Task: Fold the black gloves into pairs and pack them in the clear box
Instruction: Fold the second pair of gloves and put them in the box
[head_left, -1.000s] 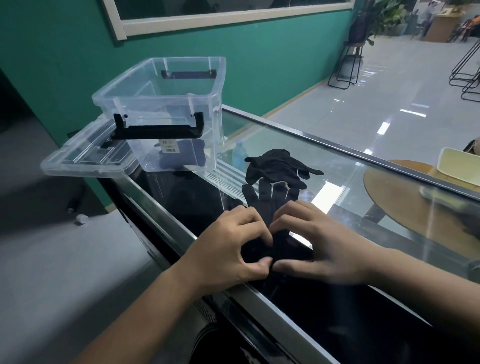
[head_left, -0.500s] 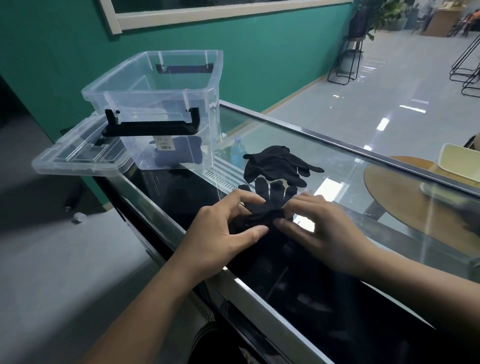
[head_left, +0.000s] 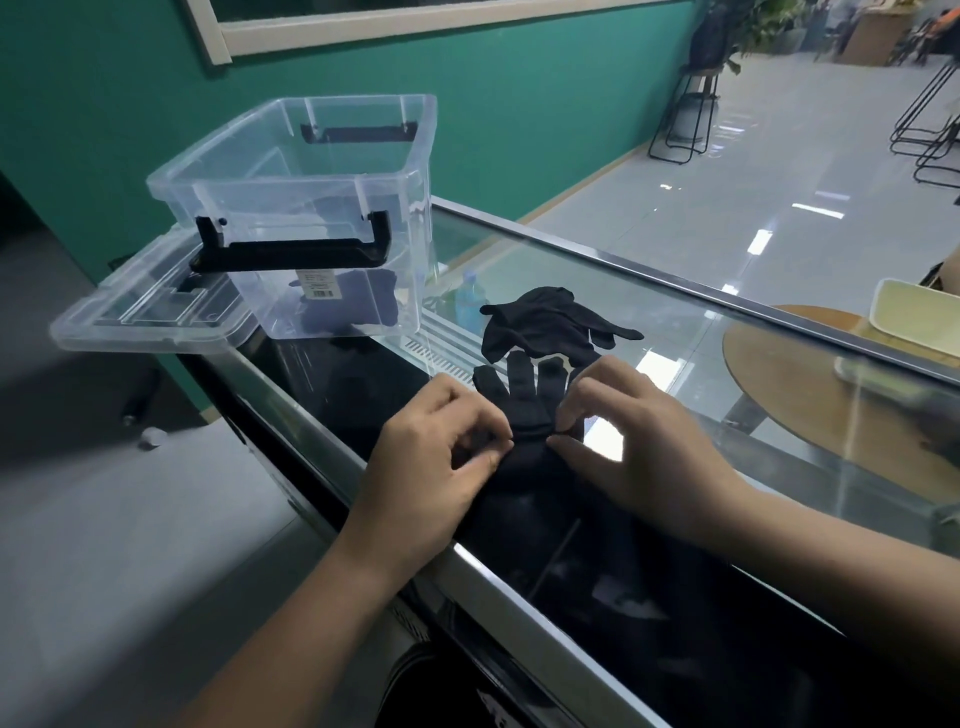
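L hand (head_left: 426, 467), R hand (head_left: 639, 447) pinch glove (head_left: 524, 400); edge (head_left: 519, 603) near

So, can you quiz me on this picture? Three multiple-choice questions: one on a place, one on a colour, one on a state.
1. Where does the clear box stand?
A) on a shelf
B) at the far end of the glass counter, beyond the left hand
C) in the person's lap

2. What colour are the box's handles?
A) black
B) red
C) white

3. What are the hands doing to the flat glove?
A) hovering clear of it
B) pressing it with open palms
C) both pinching it

1 B: it sits at the counter's far-left end.
2 A: both handles show black against clear plastic.
3 C: left hand and right hand each pinch it with thumb and forefinger.
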